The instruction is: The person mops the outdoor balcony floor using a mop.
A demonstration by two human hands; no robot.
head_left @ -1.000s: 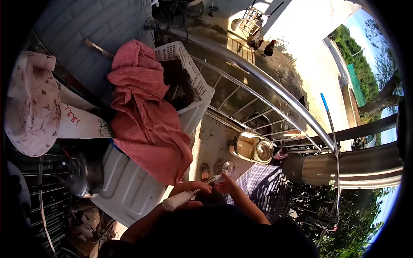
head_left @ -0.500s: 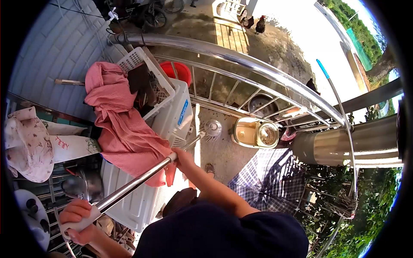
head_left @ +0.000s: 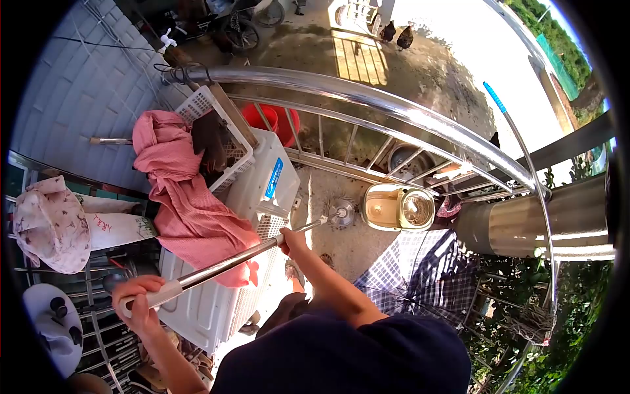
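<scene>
A mop with a shiny metal pole slants across the view, its round head on the concrete floor. My left hand is closed round the white grip at the pole's upper end. Farther down the pole, my right hand is wrapped round the metal. Just beyond the mop head stands a beige mop bucket with a round wringer basket. Beneath the pole, a pink cloth hangs over the white storage boxes.
A white crate rests on the boxes, with red buckets behind it. A metal railing curves across the far side. An open checked umbrella lies on the right. Hats hang at left.
The mop head has shifted slightly right, towards the bucket. My left hand has moved up and right in view with the grip. The whole view has shifted a little.
</scene>
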